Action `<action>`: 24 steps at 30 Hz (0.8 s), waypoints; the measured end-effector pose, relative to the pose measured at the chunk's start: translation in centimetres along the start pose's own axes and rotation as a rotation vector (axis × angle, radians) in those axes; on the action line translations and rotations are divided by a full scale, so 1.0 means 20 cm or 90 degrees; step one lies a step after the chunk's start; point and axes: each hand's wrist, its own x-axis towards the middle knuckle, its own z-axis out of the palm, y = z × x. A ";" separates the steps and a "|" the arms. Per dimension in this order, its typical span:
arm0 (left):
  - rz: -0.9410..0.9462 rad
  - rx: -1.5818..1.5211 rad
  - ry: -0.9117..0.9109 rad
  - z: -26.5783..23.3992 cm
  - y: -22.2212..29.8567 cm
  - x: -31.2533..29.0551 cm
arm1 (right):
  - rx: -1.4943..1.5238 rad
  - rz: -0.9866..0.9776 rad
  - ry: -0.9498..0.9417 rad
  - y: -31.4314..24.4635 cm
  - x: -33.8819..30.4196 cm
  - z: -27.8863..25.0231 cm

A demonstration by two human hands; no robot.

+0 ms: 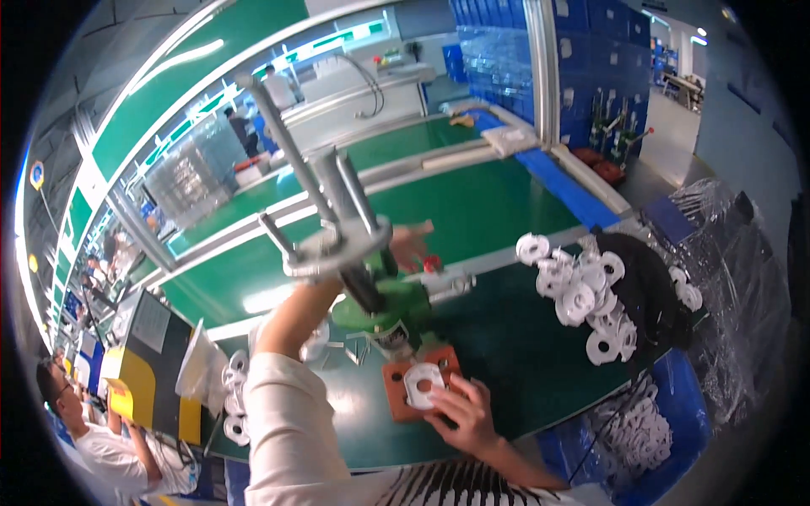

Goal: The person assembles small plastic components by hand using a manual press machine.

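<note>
A white plastic ring part with a round centre hole lies on an orange-red fixture plate. My right hand has its fingers and thumb closed at the right edge of that ring. The plate sits at the base of a green hand press, whose metal column and round top plate rise in front of my left arm. Beyond the column my left hand is stretched out, fingers apart, close to a red knob; the column hides part of its wrist.
White ring parts are heaped on the green table at right, beside black cloth. A blue bin below holds more. Small metal pins lie left of the press. A person sits at far left beside a yellow-black machine.
</note>
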 end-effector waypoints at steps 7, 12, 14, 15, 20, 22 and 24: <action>0.089 0.102 -0.015 0.09 0.04 0.08 | 0.032 0.018 -0.012 -0.02 -0.01 -0.01; 0.515 -0.169 0.024 -0.20 0.59 -0.46 | 0.053 -0.003 -0.032 -0.03 -0.01 -0.01; 0.522 0.015 0.029 -0.06 0.84 -0.77 | 0.040 -0.005 -0.035 -0.01 -0.01 -0.02; 0.502 0.155 0.064 -0.01 0.92 -0.89 | 0.044 -0.005 -0.040 -0.02 -0.01 -0.03; 0.464 0.277 -0.188 0.02 1.39 -1.22 | 0.043 -0.037 0.018 -0.01 0.01 0.01; 0.398 0.239 -0.200 0.04 1.42 -1.19 | 0.031 -0.052 0.016 0.01 0.04 -0.01; 0.365 -0.094 0.079 0.00 1.30 -1.30 | 0.030 -0.067 0.018 0.02 0.04 -0.01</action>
